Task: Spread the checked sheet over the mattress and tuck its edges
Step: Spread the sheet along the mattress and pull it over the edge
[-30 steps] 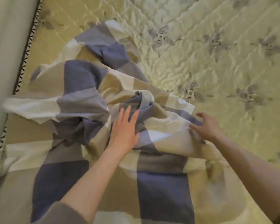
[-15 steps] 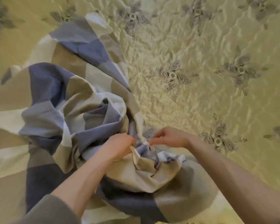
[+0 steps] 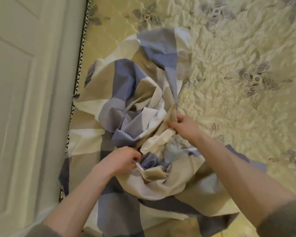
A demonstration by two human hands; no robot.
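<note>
Left hand (image 3: 121, 161) and right hand (image 3: 184, 126) each pinch bunched folds of the checked sheet (image 3: 126, 79); best draw them apart across the bare mattress (image 3: 229, 108) to find an edge.

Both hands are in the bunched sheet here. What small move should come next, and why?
Probably draw the hands apart and lift, to open the bunch. The left hand and right hand each grip a fold of the checked sheet, which lies crumpled in a heap, while the mattress to its right lies bare.
</note>
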